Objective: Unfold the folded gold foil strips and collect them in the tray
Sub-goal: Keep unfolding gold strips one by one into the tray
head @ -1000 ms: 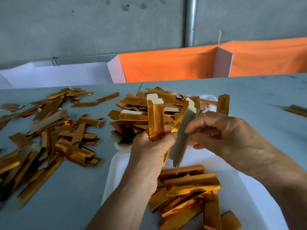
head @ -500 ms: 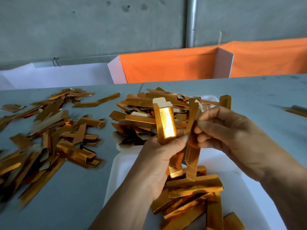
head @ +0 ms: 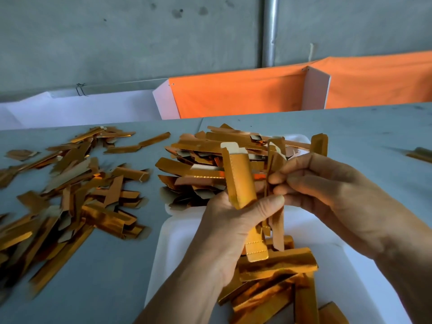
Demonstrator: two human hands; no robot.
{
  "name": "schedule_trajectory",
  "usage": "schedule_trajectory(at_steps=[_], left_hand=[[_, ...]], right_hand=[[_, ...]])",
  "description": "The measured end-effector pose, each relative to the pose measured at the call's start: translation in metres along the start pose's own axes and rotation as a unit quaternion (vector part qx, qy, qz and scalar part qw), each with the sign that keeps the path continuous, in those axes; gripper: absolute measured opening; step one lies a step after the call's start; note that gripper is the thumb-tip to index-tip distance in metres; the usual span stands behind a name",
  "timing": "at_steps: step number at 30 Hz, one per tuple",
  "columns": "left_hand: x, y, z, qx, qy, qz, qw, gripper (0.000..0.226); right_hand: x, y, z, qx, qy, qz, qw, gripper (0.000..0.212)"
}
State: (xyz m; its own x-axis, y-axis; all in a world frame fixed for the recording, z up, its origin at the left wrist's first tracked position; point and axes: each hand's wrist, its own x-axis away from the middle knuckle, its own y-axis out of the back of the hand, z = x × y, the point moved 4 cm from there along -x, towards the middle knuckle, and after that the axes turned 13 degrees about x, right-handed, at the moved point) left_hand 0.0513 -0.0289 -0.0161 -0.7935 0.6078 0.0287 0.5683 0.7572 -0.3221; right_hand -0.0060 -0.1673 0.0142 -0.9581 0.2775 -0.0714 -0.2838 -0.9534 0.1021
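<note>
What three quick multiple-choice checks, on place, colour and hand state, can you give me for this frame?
1. Where does the white tray lie?
A. Under the hands
B. On the far left of the table
C. Against the wall

2. What colour is the cloth behind the table?
A. Blue
B. Orange
C. Green

3. What is the left hand doing?
A. Lying flat on the table
B. Hanging idle
C. Holding a gold strip upright

Answers:
1 A, its white rim shows below both hands.
2 B, the cloth is plainly orange.
3 C, its thumb presses the strip; the right hand pinches another strip.
</note>
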Motion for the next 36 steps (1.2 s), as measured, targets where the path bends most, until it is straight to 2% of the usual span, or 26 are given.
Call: schedule_trajectory(at_steps=[5, 9, 12, 15, 17, 19, 25, 30, 34, 36], left_hand=[[-0.002, 0.003, 0.005, -0.010, 0.005, -0.077, 0.997, 0.021], [-0.002, 0.003, 0.007, -0.021, 0.024, -0.095, 0.995, 0.005], [0.000, 0.000, 0.004, -0.034, 0.025, -0.079, 0.996, 0.009], [0.002, -0.005, 0.002, -0.050, 0.008, -0.062, 0.997, 0.013], [0.002, -0.005, 0.001, -0.065, -0.005, -0.064, 0.996, 0.033], [0.002, -0.004, 0.002, -0.082, -0.010, -0.070, 0.994, 0.039], [0.002, -0.005, 0.003, -0.101, -0.007, -0.051, 0.994, 0.013], [-0.001, 0.002, 0.004, -0.057, 0.008, -0.078, 0.995, 0.016], [0.001, -0.003, 0.003, -0.058, 0.019, -0.054, 0.997, 0.014], [0.001, -0.005, 0.004, -0.064, 0.016, -0.065, 0.996, 0.015]], right_hand=[[-0.001, 0.002, -0.001, -0.037, -0.033, 0.011, 0.999, 0.011], [-0.001, 0.012, -0.001, -0.053, -0.061, -0.048, 0.996, 0.017], [0.000, 0.018, -0.005, 0.046, -0.099, -0.069, 0.992, 0.047], [0.001, -0.001, -0.006, 0.037, -0.122, 0.033, 0.991, 0.055], [0.000, -0.007, -0.008, 0.022, -0.128, 0.048, 0.990, 0.058], [-0.001, -0.010, -0.010, 0.015, -0.125, 0.042, 0.991, 0.055], [-0.001, -0.012, -0.014, 0.052, -0.101, -0.024, 0.993, 0.052], [-0.002, -0.011, -0.007, 0.170, -0.057, -0.133, 0.975, 0.058], [-0.004, -0.014, -0.008, 0.211, -0.030, -0.194, 0.958, 0.054], [-0.004, -0.016, -0.008, 0.233, -0.014, -0.220, 0.947, 0.049]])
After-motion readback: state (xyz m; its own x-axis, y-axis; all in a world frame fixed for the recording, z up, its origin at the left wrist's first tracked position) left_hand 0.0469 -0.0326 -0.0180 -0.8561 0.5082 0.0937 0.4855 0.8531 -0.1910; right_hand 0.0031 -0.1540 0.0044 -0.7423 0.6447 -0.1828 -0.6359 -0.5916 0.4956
